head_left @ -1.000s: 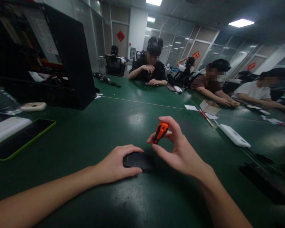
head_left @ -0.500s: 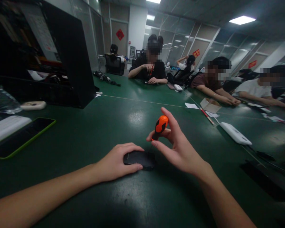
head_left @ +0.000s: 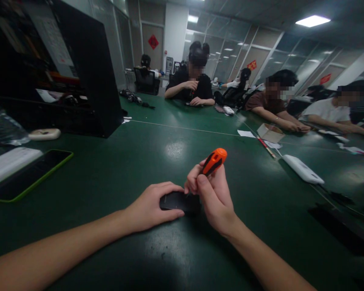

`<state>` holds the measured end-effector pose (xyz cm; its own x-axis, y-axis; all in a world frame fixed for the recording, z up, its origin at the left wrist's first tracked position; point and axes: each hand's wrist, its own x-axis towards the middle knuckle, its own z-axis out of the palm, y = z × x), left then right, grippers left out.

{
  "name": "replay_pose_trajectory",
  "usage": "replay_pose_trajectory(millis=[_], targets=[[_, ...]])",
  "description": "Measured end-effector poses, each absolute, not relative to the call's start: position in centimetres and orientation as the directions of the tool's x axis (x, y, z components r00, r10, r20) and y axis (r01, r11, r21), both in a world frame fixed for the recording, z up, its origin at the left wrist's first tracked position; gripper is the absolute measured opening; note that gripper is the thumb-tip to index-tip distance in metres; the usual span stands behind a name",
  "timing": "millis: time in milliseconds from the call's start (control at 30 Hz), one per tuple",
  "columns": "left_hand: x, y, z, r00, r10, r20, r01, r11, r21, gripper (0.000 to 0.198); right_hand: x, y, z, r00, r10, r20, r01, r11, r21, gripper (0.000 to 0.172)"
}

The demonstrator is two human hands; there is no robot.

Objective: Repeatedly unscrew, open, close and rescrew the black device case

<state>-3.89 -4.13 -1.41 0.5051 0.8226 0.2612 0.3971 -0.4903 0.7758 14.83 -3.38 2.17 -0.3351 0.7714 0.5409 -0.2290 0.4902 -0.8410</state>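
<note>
On the green table lies a small black oblong device [head_left: 177, 202], perhaps a computer mouse, though its kind is not clear. My left hand [head_left: 154, 206] grips it by its two long sides, thumb on the near edge and fingers on the far one. An orange-and-black screwdriver [head_left: 214, 161] is closed in my right hand [head_left: 214, 194], its handle tilted up to the right. The thin shaft points down toward the right part of the device. My right fingers cover most of the shaft, so whether the tip touches cannot be made out.
A black computer case [head_left: 87, 76] stands at the left, by a phone with a green edge [head_left: 33, 173] and a white box-like item [head_left: 12, 163]. Rightward lie a white power strip [head_left: 303, 169] and a small open box [head_left: 270, 132]. Other people [head_left: 189, 83] sit across the table.
My right hand has changed its hold: the fingers have curled around the screwdriver and its handle now leans further right. My left hand keeps its grip on the black device.
</note>
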Motion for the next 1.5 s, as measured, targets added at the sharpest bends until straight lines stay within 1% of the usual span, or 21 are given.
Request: replay_pose_trajectory(millis=[133, 333, 533, 733, 867, 933, 967, 1033, 1100, 1167, 1200, 1233, 1333, 1367, 1400, 1433, 1500], targets=[[-3.8, -4.2, -1.4, 0.497, 0.819, 0.288, 0.376, -0.502, 0.779, 0.026, 13.9, -4.4, 2.4, -0.333, 0.758, 0.561, -0.309, 0.475, -0.824, 0.008], [-3.8, -4.2, -1.4, 0.492, 0.81, 0.319, 0.341, -0.517, 0.785, 0.018, 13.5, -4.4, 1.6, -0.369, 0.76, 0.536, -0.322, 0.436, -0.84, 0.009], [-3.7, -4.2, -1.5, 0.485, 0.811, 0.327, 0.325, -0.514, 0.794, 0.019, 13.4, -4.4, 1.2, -0.397, 0.742, 0.541, -0.38, 0.403, -0.832, 0.011], [-3.7, -4.2, -1.8, 0.474, 0.814, 0.335, 0.307, -0.509, 0.804, 0.02, 13.4, -4.6, 1.2, -0.42, 0.742, 0.524, -0.399, 0.368, -0.84, 0.011], [-3.7, -4.1, -2.0, 0.474, 0.811, 0.343, 0.304, -0.516, 0.801, 0.019, 13.3, -4.8, 1.0, -0.429, 0.73, 0.533, -0.403, 0.374, -0.836, 0.012], [-3.8, -4.1, -2.0, 0.469, 0.816, 0.339, 0.317, -0.514, 0.797, 0.018, 13.4, -4.7, 1.1, -0.437, 0.724, 0.534, -0.369, 0.396, -0.84, 0.014], [-3.8, -4.1, -2.1, 0.471, 0.817, 0.332, 0.327, -0.511, 0.795, 0.018, 13.5, -4.6, 1.2, -0.441, 0.724, 0.531, -0.325, 0.422, -0.846, 0.014], [-3.8, -4.0, -2.1, 0.483, 0.817, 0.315, 0.339, -0.507, 0.793, 0.02, 13.9, -4.4, 1.5, -0.434, 0.723, 0.537, -0.181, 0.514, -0.838, 0.012], [-3.9, -4.0, -2.0, 0.498, 0.811, 0.307, 0.332, -0.505, 0.796, 0.026, 14.3, -4.1, 2.0, -0.419, 0.712, 0.564, -0.03, 0.61, -0.792, 0.011], [-3.9, -4.0, -1.9, 0.502, 0.809, 0.306, 0.322, -0.503, 0.802, 0.03, 14.7, -3.8, 2.4, -0.42, 0.693, 0.587, 0.051, 0.663, -0.747, 0.013], [-3.9, -4.0, -1.9, 0.498, 0.812, 0.304, 0.325, -0.5, 0.803, 0.031, 14.8, -3.6, 2.5, -0.421, 0.688, 0.591, 0.061, 0.672, -0.738, 0.017], [-3.9, -4.0, -1.8, 0.495, 0.816, 0.3, 0.334, -0.497, 0.801, 0.031, 15.0, -3.5, 2.6, -0.42, 0.687, 0.593, 0.058, 0.672, -0.738, 0.025], [-3.9, -4.1, -1.6, 0.489, 0.825, 0.284, 0.365, -0.489, 0.792, 0.034, 15.4, -3.2, 2.7, -0.386, 0.682, 0.622, 0.039, 0.685, -0.727, 0.063], [-3.9, -4.1, -1.6, 0.49, 0.825, 0.282, 0.368, -0.489, 0.79, 0.035, 15.5, -3.2, 2.7, -0.386, 0.67, 0.634, 0.043, 0.699, -0.714, 0.074], [-3.9, -4.2, -1.6, 0.492, 0.824, 0.282, 0.368, -0.491, 0.79, 0.034, 15.6, -3.1, 2.7, -0.398, 0.655, 0.643, 0.055, 0.716, -0.695, 0.08], [-3.9, -4.2, -1.5, 0.493, 0.823, 0.282, 0.368, -0.491, 0.79, 0.033, 15.8, -3.1, 2.7, -0.417, 0.636, 0.649, 0.07, 0.735, -0.675, 0.082], [-3.8, -4.2, -1.5, 0.49, 0.825, 0.281, 0.368, -0.488, 0.791, 0.029, 16.0, -3.0, 2.7, -0.462, 0.598, 0.655, 0.087, 0.766, -0.637, 0.081]])
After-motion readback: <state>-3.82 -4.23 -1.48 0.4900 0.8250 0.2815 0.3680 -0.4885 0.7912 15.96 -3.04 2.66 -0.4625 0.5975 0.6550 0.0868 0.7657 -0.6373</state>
